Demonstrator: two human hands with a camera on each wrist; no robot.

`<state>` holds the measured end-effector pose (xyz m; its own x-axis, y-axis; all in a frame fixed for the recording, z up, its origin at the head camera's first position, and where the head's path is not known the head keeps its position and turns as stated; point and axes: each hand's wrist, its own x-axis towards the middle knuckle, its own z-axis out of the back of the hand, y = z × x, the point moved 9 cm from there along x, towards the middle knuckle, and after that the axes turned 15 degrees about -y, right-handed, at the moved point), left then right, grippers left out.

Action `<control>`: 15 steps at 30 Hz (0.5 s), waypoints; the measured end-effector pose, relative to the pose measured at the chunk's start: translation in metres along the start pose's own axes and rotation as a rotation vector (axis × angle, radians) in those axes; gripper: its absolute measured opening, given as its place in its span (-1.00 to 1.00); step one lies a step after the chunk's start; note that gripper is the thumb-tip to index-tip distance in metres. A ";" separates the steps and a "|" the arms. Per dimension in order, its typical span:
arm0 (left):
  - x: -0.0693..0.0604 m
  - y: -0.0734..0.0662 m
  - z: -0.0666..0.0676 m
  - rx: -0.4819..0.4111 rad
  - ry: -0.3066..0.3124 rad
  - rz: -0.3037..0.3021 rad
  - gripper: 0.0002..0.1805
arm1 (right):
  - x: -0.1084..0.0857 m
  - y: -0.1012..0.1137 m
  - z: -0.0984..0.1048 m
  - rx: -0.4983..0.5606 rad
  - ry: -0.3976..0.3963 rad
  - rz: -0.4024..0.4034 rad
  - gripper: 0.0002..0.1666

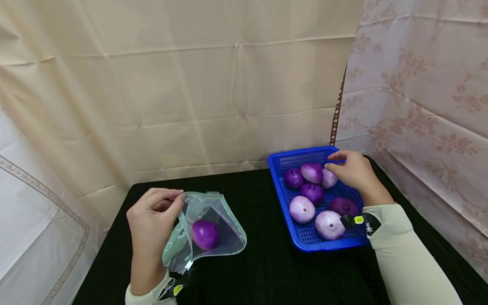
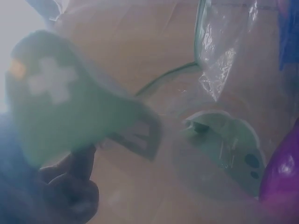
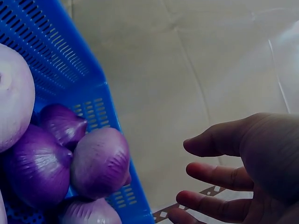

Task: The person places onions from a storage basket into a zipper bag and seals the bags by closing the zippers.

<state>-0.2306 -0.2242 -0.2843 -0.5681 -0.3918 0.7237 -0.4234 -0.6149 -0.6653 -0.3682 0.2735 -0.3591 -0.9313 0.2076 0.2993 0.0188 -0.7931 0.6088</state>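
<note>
Right hand [image 1: 354, 173], fingers apart, beside pale-purple round onion [image 1: 329, 179], far right in blue plastic basket [image 1: 324, 245]; left hand [image 1: 153, 224], left of basket, pinches green-edged plastic bag [image 1: 231, 239].

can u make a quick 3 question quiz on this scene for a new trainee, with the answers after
1. How many onions show in the blue basket in the head view?
2. True or false: the left hand pinches the bag.
3. What does the right hand hold? a) the bag b) an onion c) nothing

Key:
1. Seven
2. True
3. c
</note>
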 end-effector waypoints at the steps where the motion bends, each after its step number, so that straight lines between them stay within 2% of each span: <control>1: 0.000 0.000 0.000 0.000 0.001 0.001 -0.95 | 0.001 -0.001 -0.001 -0.002 0.004 -0.003 -0.43; 15: 0.001 0.008 0.000 0.045 0.025 0.052 -0.92 | 0.005 -0.025 -0.018 0.001 0.093 -0.077 -0.22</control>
<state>-0.2343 -0.2296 -0.2894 -0.6058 -0.4073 0.6835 -0.3614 -0.6244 -0.6925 -0.3796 0.2841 -0.3860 -0.9597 0.2142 0.1820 -0.0541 -0.7762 0.6281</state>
